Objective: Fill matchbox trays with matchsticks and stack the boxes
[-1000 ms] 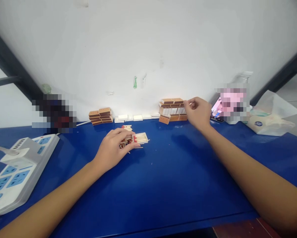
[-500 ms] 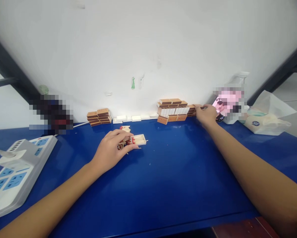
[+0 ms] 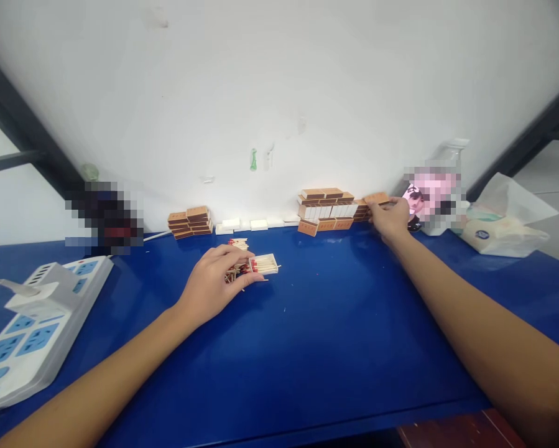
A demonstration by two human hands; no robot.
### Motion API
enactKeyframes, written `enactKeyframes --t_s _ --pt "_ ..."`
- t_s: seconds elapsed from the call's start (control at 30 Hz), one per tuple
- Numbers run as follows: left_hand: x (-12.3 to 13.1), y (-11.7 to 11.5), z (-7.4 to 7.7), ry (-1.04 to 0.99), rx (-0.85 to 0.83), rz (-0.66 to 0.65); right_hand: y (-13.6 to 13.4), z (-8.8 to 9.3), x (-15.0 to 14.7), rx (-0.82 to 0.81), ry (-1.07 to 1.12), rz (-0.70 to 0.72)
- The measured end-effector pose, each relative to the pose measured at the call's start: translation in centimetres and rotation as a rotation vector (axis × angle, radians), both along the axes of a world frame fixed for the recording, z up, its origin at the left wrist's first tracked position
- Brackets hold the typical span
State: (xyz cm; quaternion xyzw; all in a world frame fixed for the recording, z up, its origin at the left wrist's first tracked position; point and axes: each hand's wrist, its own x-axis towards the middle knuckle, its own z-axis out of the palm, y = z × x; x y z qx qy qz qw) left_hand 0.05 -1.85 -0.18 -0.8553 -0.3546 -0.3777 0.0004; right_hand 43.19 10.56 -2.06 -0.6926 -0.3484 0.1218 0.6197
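My left hand (image 3: 221, 272) is closed around the sides of a white matchbox tray (image 3: 273, 269) filled with red-tipped matches. A pile of loose matches (image 3: 238, 244) lies just behind that hand, partly hidden by it. Over on the right, my right hand (image 3: 391, 218) pinches a brown matchbox (image 3: 376, 198) between thumb and fingers, at the right end of the stacked matchboxes (image 3: 326, 211) along the wall. Some boxes in that stack stand on end with white faces showing. A smaller stack of matchboxes (image 3: 189, 223) is at the left, beside white trays (image 3: 259, 224).
A white power strip (image 3: 69, 330) with a plugged-in adapter lies at the left of the blue table (image 3: 307, 361). At the right stand a spray bottle (image 3: 440, 199) with a pink label and a tissue pack (image 3: 503, 233). The wall (image 3: 279, 93) bounds the table's back.
My right hand has raised a matchbox slightly, and its top face now shows above the stack's right end. My left hand keeps its hold on the tray. The view has shifted slightly.
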Motion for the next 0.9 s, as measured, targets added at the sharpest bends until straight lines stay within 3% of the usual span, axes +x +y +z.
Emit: enactKeyframes --t_s 0.1,0.23,0.3,0.37,0.43,0.53,0.6,0.7,0.9 --pt "0.0 0.0 0.1 -0.006 -0.002 -0.008 -1.0 1.3 -0.5 0.086 -0.077 -0.060" --pt "0.0 -0.1 0.2 -0.016 0.008 0.008 -2.5 4.4 -2.4 0.255 -0.128 -0.102" --pt "-0.1 -0.1 0.2 -0.020 0.015 0.020 -3.3 5.6 -4.5 0.265 -0.073 -0.030" --pt "-0.1 -0.1 0.2 -0.023 0.020 0.034 -4.6 6.2 -7.5 0.217 -0.015 0.152" --pt "-0.2 0.0 0.1 -0.030 0.024 0.060 -6.4 6.2 -11.0 0.192 0.002 0.330" --pt "-0.3 0.1 0.1 -0.039 0.029 0.100 -9.5 5.4 -15.6 0.115 0.040 0.781" --pt "-0.3 0.1 0.2 -0.042 0.037 0.108 -11.2 4.9 -17.5 0.071 0.018 0.908" --pt "-0.2 0.1 0.3 -0.051 0.051 0.106 -12.3 4.5 -18.5 0.061 -0.024 0.970" --pt "-0.2 0.1 0.2 -0.056 0.049 0.092 -11.8 4.3 -17.9 0.080 -0.061 0.922"
